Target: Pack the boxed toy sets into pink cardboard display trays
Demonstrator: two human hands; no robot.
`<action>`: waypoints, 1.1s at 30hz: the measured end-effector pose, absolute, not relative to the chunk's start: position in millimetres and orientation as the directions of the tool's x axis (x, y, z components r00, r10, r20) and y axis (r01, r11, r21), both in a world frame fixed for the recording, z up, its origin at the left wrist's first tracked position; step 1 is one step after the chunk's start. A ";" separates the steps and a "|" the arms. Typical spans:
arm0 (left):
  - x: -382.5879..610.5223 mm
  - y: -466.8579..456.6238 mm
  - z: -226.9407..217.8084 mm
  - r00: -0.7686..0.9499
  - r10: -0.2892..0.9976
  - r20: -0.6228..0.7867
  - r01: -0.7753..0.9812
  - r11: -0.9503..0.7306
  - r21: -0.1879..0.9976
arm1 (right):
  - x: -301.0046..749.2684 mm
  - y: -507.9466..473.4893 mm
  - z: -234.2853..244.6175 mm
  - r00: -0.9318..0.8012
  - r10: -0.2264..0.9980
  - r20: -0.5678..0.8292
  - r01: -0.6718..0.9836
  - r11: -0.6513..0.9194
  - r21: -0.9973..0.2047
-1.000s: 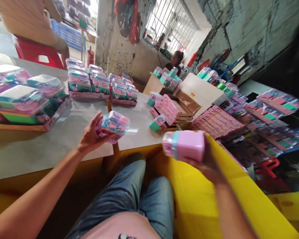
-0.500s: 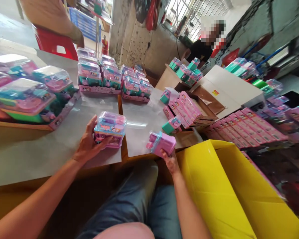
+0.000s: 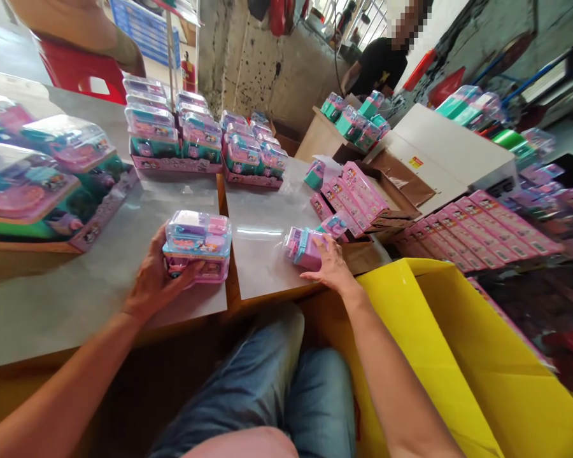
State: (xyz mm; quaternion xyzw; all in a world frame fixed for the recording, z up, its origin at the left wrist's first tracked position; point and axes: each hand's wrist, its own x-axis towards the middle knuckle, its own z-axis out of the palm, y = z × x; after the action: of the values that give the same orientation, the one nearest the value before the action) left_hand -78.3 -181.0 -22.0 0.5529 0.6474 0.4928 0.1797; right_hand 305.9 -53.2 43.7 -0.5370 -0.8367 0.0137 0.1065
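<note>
My left hand (image 3: 149,280) is closed around a pink and purple toy case (image 3: 198,238) with a clear lid, its thumb across the front. The case is upright at the table's near edge. Farther right, a purple toy case (image 3: 306,248) with a clear end lies on its side on the table. My right hand (image 3: 335,266) touches that case with its fingertips, fingers spread and thumb held apart. Just behind it shows part of a teal case (image 3: 334,224), next to pink printed boxes (image 3: 356,197).
Pink trays (image 3: 176,166) of teal clear-lidded cases line the table's back, with a larger tray (image 3: 100,219) at left. An open carton (image 3: 396,187) stands at right behind a yellow box (image 3: 391,318). A person in black (image 3: 379,67) is beyond; another sits at upper left.
The purple case has gone from my right hand's raised grip to the tabletop, slightly farther away, and those fingers have spread. My left hand still holds its case, now lower left in view.
</note>
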 end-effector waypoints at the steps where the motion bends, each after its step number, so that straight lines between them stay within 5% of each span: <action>1: -78.1 -181.3 -20.2 -0.327 0.896 0.301 0.525 -0.093 0.846 | 303.1 -50.1 40.8 -0.390 0.901 0.192 0.900 0.417 -0.129; 7: -79.0 -180.8 -16.6 -0.311 0.910 0.275 0.500 -0.089 0.861 | 277.0 -40.7 38.6 -0.232 0.926 0.297 0.936 0.295 -0.190; 11: -80.3 -179.5 -16.0 -0.317 0.913 0.256 0.513 -0.063 0.856 | 245.3 -41.2 41.8 -0.022 0.961 0.275 0.995 0.049 -0.092; 15: -79.2 -179.2 -11.9 -0.299 0.922 0.246 0.479 -0.078 0.874 | 233.6 -41.9 45.5 0.007 0.963 0.271 0.996 0.017 -0.086; 20: -80.2 -179.5 -15.9 -0.281 0.919 0.277 0.446 -0.131 0.885 | 257.7 -49.2 55.5 -0.008 0.958 0.285 0.901 0.131 -0.414; 25: -80.9 -179.3 -18.5 -0.229 0.933 0.277 0.509 -0.127 0.851 | 274.3 -61.7 43.1 -0.166 0.986 -0.014 0.360 0.048 -0.932; 28: -80.6 -177.9 -19.3 -0.153 0.952 0.264 0.538 -0.143 0.831 | 273.5 -61.8 22.7 -0.273 0.957 -0.094 0.103 -0.068 -0.992; 33: -82.9 -173.4 -26.4 -0.113 0.963 0.243 0.479 -0.161 0.863 | 282.4 -56.3 -1.6 -0.172 0.984 -0.054 0.007 -0.054 -0.999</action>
State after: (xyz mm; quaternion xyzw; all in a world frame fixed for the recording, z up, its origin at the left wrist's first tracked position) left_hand -82.9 -173.4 -26.4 0.6106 0.5907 0.4559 0.2655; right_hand 282.4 -56.3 -1.6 -0.4688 -0.5281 0.5542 0.4407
